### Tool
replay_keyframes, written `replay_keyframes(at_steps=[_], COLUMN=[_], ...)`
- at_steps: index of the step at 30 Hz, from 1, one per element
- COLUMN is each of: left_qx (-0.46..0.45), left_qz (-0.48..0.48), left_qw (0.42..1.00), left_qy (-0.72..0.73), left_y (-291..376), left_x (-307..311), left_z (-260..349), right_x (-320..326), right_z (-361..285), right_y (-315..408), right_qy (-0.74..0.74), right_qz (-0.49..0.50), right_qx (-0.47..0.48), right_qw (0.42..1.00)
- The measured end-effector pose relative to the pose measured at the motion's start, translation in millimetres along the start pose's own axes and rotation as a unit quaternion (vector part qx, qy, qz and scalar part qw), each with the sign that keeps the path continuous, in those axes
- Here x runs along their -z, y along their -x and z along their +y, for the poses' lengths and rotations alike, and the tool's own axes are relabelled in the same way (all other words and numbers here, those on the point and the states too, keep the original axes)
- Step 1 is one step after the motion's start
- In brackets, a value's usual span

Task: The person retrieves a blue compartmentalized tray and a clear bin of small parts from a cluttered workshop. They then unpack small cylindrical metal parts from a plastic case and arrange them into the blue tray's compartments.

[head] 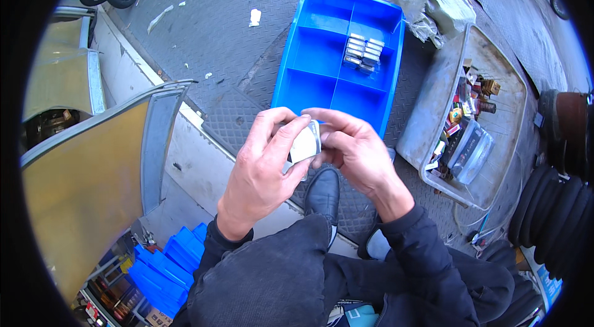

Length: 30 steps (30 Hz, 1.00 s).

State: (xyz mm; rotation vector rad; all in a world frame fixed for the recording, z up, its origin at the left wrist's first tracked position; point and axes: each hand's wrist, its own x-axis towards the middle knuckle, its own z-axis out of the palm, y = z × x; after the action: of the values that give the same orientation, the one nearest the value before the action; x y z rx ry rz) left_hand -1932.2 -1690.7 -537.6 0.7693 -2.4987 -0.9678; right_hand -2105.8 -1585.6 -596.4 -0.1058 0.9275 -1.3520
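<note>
Between my two hands, above the near end of a blue divided plastic tray [284,81], is a small flat pack [305,141] with a pale face and dark edges. My left hand [262,167] grips it, thumb below and fingers over the top. My right hand [355,150] has its fingertips at the pack's right edge; whether they pinch it is hard to tell. Two short rows of small boxes [355,51] stand in the tray's middle right compartment.
Right of the tray, a grey plastic bin [431,99] holds mixed small boxes and a clear plastic case [471,153]. Crumpled sheeting [445,7] lies behind it. Black coiled tubing [545,211] is at far right. Blue bins [169,266] and a yellowish panel [88,164] are at left.
</note>
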Motion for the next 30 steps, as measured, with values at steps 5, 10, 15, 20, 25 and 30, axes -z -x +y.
replay_keyframes(at_steps=[5, 10, 15, 20, 25, 30], left_qx=[0.040, 0.099, 0.051, 0.032, 0.016, 0.015], left_qz=[-0.032, 0.028, 0.057, 0.077, 0.069, 0.059], left_qw=[0.999, 0.977, 0.957, 0.956, 0.956, 0.955], left_qy=[-0.003, 0.185, 0.280, 0.282, 0.284, 0.291], left_y=[-2.6, 7.9, 2.0, 4.7, 3.3, 2.4], left_x=[14.8, 26.2, 37.2, 39.7, 37.5, 39.5], left_z=[11.6, -12.3, -19.0, -17.1, -15.8, -14.0], right_x=[2.0, -11.5, -14.2, -15.8, -15.9, -18.8], right_z=[17.5, -0.1, -21.0, -28.6, -28.2, -26.8], right_y=[-5.6, 3.9, 10.9, 14.1, 14.9, 17.8], right_qy=[-0.190, -0.013, -0.003, -0.028, -0.039, -0.048], right_qz=[-0.083, -0.075, -0.123, -0.146, -0.150, -0.144], right_qx=[-0.016, 0.062, 0.143, 0.163, 0.149, 0.138], right_qw=[0.978, 0.995, 0.982, 0.975, 0.977, 0.979])
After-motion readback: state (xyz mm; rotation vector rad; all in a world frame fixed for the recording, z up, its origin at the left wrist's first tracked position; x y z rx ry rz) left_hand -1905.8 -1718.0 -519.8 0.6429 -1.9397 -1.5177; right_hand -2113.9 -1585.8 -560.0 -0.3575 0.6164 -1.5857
